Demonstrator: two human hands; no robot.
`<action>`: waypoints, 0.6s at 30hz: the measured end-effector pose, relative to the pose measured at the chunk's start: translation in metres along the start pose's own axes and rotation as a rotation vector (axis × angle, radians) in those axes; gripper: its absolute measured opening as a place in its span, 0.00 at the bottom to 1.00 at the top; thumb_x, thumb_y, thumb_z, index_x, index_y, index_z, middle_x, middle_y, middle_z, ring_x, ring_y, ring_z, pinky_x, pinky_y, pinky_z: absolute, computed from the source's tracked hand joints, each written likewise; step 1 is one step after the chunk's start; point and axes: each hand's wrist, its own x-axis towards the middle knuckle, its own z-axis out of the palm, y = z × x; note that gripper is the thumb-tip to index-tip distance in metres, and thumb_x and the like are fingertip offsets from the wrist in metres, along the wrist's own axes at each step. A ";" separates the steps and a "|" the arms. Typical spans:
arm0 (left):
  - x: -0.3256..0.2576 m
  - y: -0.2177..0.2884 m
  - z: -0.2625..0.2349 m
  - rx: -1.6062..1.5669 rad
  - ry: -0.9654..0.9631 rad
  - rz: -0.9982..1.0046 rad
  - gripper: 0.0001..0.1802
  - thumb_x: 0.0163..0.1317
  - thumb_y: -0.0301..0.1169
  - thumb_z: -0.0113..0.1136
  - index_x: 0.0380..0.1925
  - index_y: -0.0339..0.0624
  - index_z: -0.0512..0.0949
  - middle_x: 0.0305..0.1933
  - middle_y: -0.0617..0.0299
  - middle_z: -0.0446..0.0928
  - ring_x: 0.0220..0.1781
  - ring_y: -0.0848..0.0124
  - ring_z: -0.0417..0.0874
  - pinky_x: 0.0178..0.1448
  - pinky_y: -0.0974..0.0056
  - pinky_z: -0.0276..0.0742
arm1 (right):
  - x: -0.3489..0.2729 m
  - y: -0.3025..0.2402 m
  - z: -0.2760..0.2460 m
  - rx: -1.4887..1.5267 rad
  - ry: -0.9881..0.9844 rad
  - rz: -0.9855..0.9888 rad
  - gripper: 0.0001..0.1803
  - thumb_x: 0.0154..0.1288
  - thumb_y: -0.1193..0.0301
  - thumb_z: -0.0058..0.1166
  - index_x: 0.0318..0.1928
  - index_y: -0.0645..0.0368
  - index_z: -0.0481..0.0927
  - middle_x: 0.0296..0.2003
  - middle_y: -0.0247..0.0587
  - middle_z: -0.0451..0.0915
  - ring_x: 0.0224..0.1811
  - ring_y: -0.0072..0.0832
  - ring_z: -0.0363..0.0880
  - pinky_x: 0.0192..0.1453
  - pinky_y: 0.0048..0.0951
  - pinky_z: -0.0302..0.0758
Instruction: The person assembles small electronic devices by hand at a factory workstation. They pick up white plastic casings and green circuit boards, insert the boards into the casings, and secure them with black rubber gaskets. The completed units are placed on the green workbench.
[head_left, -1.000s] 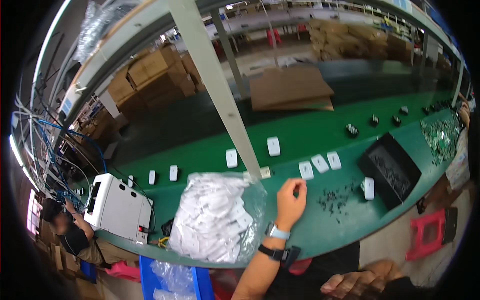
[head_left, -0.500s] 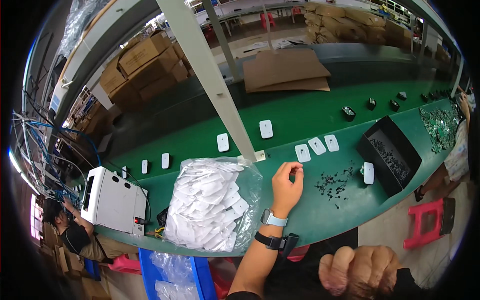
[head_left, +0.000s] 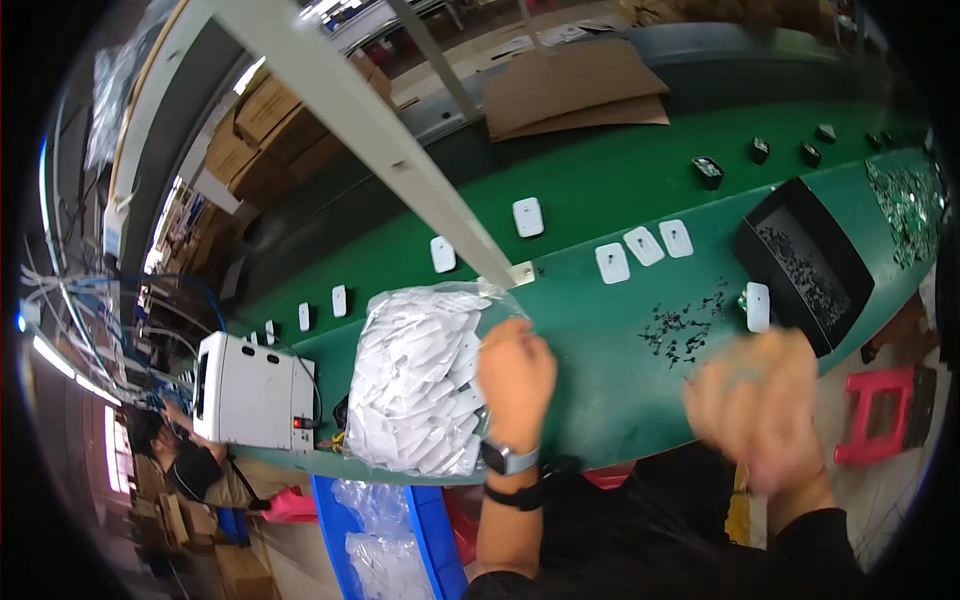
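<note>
Two hands differ — left hand [head_left: 515, 372], curled, now touches the clear plastic bag of white parts [head_left: 420, 385]; right hand [head_left: 765, 405] has risen, blurred, grip unreadable.

Glossy clear plastic bag [head_left: 420, 390], seemingly smooth white plastic pieces [head_left: 405, 420], matt green table [head_left: 600, 380].

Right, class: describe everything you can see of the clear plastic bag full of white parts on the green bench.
The clear plastic bag is thin, crinkled film, stuffed with many small flat white pieces heaped loosely. It lies on its side on the green bench, near the front edge, between a white box-shaped machine and scattered small black parts. Its mouth seems to face right, where the left hand rests at its upper right side.
</note>
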 end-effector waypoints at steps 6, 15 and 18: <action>-0.023 -0.052 -0.037 0.520 -0.007 -0.137 0.12 0.53 0.25 0.63 0.39 0.36 0.79 0.39 0.45 0.81 0.43 0.46 0.83 0.48 0.48 0.77 | -0.005 0.047 -0.101 -0.783 0.024 0.579 0.15 0.65 0.67 0.67 0.27 0.61 0.76 0.19 0.34 0.71 0.22 0.20 0.67 0.28 0.26 0.66; -0.012 -0.065 -0.029 0.614 0.008 -0.195 0.08 0.53 0.24 0.64 0.34 0.36 0.81 0.36 0.47 0.82 0.39 0.47 0.84 0.44 0.48 0.79 | -0.063 0.070 -0.142 -1.124 -0.259 0.799 0.05 0.52 0.73 0.57 0.28 0.61 0.84 0.30 0.43 0.83 0.33 0.43 0.83 0.39 0.42 0.78; -0.011 -0.042 -0.034 0.560 0.105 -0.088 0.06 0.55 0.24 0.64 0.33 0.35 0.82 0.35 0.48 0.82 0.37 0.51 0.84 0.43 0.52 0.78 | -0.065 0.077 -0.137 -1.119 -0.333 0.868 0.05 0.55 0.71 0.59 0.28 0.59 0.84 0.28 0.38 0.81 0.38 0.40 0.81 0.42 0.41 0.78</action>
